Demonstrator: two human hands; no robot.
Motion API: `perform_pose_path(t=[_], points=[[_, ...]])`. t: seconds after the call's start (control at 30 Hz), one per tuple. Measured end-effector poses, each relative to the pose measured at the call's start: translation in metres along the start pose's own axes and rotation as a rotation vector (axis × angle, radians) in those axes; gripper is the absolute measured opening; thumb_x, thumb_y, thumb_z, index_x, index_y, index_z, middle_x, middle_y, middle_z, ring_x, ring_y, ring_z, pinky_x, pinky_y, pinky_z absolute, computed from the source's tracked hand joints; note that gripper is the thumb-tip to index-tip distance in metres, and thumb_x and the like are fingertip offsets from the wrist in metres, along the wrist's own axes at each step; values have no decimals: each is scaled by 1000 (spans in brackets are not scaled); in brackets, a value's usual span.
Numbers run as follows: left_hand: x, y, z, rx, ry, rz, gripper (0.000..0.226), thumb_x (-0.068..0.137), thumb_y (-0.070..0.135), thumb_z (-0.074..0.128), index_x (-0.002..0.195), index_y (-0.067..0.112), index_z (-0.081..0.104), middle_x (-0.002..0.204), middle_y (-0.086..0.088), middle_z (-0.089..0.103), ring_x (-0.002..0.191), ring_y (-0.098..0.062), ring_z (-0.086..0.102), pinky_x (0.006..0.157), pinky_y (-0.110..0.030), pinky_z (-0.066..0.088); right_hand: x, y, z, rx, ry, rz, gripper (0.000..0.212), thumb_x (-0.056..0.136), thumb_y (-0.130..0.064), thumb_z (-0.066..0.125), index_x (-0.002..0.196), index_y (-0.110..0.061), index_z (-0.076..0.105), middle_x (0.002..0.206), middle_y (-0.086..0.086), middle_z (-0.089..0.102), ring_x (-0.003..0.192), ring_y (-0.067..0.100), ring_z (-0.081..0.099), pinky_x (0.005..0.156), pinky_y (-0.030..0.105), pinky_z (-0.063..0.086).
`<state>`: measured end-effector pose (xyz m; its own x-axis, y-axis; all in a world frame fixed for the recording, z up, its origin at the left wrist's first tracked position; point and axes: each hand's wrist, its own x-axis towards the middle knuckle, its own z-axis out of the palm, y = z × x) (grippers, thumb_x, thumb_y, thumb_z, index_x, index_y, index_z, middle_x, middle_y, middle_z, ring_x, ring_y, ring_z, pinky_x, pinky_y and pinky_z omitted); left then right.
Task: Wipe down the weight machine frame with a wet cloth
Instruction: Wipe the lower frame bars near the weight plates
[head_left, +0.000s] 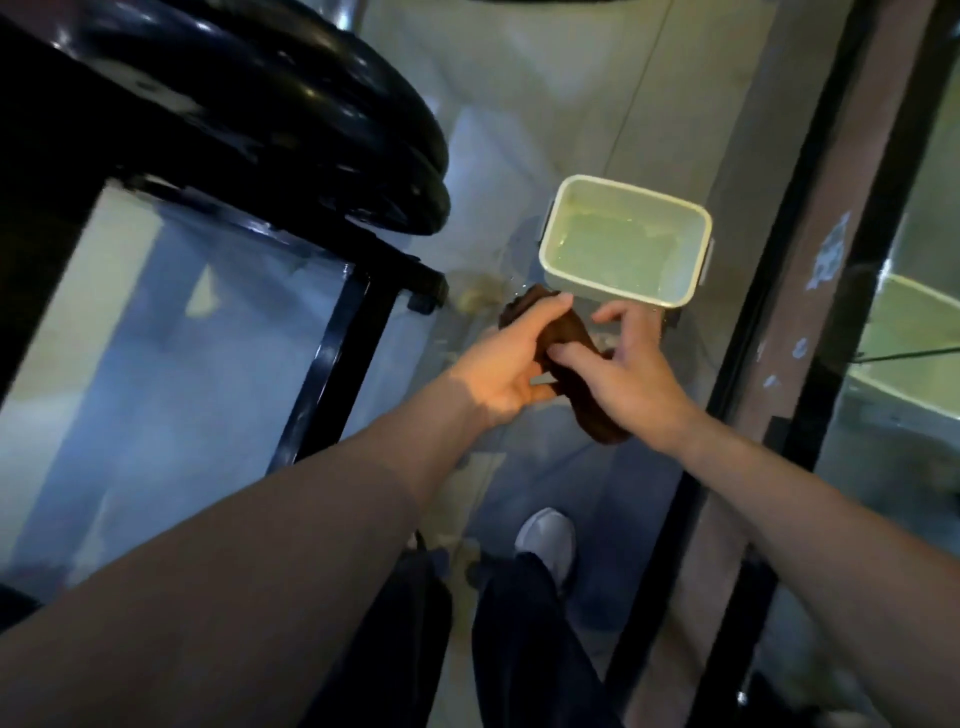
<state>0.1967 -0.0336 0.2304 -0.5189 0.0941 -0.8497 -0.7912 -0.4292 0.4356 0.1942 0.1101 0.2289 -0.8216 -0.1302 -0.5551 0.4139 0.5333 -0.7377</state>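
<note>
The black weight machine frame (332, 332) fills the left, above a pale floor (519, 104). A white tub (571, 195) of water sits on the floor. Just before it, the left hand (506, 364) and right hand (631, 374) both grip the dark brown cloth (569, 335).

Tub (696, 270) on floor (571, 104), right of machine frame (332, 358), beyond cloth (566, 338).

No legible text, label or number (frame blurred throughout)
</note>
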Motion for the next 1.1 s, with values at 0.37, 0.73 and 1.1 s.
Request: perform_pose_path(t=[0.37,0.73,1.1], points=[[-58,4,-112,165,201,77,70,76,82,61,107,20,70,95,-2,71,95,-19,64,83,-35,50,-48,-76,103,128,-267,7,46,108,-55,37,115,-21,67,85,9,74,73,25,71,73,42,59],[-131,11,-265,1177,834,975,15,88,17,59,100,14,69,94,-5,66,91,-32,58,74,-39,42,-51,-141,225,259,-124,11,25,106,-37,50,127,-30,62,103,5,71,85,18,62,72,29,49],[-249,31,-349,1356,1214,575,76,98,52,46,159,13,25,164,-16,21,149,-33,21,112,-50,17,-51,-281,283,-251,-28,-610,59,107,-51,45,157,-21,42,136,-2,45,105,-22,44,93,-3,30]])
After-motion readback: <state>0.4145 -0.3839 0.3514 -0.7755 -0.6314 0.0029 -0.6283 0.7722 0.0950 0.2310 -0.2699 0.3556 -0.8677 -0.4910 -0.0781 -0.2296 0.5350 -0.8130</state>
